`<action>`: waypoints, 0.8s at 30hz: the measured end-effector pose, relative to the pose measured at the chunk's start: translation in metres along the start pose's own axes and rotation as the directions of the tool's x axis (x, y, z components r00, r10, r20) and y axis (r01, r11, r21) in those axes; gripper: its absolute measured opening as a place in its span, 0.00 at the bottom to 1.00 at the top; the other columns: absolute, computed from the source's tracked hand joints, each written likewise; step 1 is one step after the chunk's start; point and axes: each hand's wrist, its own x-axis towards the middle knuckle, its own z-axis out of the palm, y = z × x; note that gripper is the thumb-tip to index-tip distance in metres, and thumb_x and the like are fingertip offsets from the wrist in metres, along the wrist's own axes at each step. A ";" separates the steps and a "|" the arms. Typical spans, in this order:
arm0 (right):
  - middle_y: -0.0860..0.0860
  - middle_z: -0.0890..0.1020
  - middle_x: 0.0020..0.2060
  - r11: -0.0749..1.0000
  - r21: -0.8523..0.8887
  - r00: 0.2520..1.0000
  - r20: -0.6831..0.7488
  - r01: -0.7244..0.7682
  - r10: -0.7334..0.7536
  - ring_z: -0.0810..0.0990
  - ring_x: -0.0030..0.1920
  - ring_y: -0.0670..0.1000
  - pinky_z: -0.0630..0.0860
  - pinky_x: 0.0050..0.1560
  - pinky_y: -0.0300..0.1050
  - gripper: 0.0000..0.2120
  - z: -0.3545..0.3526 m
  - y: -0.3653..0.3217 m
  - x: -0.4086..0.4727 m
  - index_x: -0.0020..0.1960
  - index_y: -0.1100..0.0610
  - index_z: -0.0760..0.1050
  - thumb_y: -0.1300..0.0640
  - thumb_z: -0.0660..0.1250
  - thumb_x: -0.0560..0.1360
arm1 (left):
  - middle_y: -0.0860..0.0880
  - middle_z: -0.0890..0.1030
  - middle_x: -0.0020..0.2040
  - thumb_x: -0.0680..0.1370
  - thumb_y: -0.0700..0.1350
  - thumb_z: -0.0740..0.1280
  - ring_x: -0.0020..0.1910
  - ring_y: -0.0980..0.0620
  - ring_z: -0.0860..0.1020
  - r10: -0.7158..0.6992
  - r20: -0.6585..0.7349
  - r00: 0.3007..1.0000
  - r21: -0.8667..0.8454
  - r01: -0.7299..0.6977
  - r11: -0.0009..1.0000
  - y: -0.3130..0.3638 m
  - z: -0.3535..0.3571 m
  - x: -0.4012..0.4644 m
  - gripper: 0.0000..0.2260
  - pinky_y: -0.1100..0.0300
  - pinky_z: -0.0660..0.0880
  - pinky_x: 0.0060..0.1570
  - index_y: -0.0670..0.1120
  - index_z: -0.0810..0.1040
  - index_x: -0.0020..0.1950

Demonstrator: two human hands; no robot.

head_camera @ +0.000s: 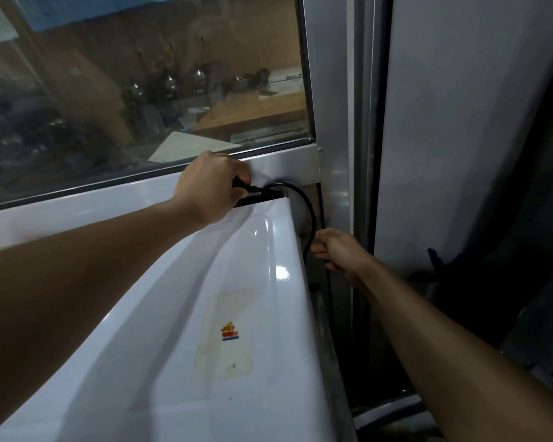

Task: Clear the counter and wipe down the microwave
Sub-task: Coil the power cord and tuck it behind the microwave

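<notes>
The microwave (186,330) lay right below you, its top showing no cloth; wiping looked not begun. Your right hand (339,253) pinched the black cord (310,218) at its side; farther back, your left hand (211,186) gripped the plug (241,183).

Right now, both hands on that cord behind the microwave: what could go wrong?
1. The left hand pinches the black plug in the narrow gap between the microwave and the window frame; knuckles could scrape, or the plug could jam.
2. The right hand holds the cord where it bends over the microwave's back corner; a hard tug might strain the cord there.
3. Whether the plug is in a socket cannot be seen, so pulling blind is risky.
</notes>
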 end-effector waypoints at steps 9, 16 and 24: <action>0.57 0.74 0.46 0.999 -0.044 1.000 -0.017 0.010 -0.011 0.71 0.43 0.52 0.63 0.34 0.40 0.10 -0.003 -0.004 -0.008 0.46 0.55 0.72 0.62 0.53 0.80 | 0.47 0.79 0.43 0.74 0.40 0.68 0.41 0.48 0.69 -0.015 -0.008 1.000 0.005 0.015 1.000 -0.003 0.003 -0.001 0.06 0.55 0.72 0.40 0.48 0.82 0.48; 0.56 0.73 0.55 0.983 -0.167 0.996 -0.025 0.077 -0.082 0.70 0.54 0.52 0.68 0.47 0.39 0.19 -0.008 -0.017 -0.013 0.70 0.61 0.65 0.58 0.56 0.81 | 0.46 0.80 0.43 0.74 0.40 0.68 0.42 0.48 0.70 -0.052 -0.004 0.999 -0.018 0.052 0.999 -0.010 0.000 -0.004 0.05 0.55 0.71 0.39 0.47 0.82 0.47; 0.55 0.65 0.72 0.911 -0.359 0.962 -0.097 0.205 -0.255 0.66 0.71 0.55 0.63 0.68 0.47 0.25 -0.020 -0.042 -0.028 0.73 0.55 0.60 0.53 0.60 0.79 | 0.46 0.81 0.46 0.73 0.41 0.69 0.46 0.45 0.75 -0.108 0.011 0.994 -0.055 0.108 0.993 -0.013 -0.002 -0.006 0.06 0.54 0.73 0.42 0.47 0.81 0.49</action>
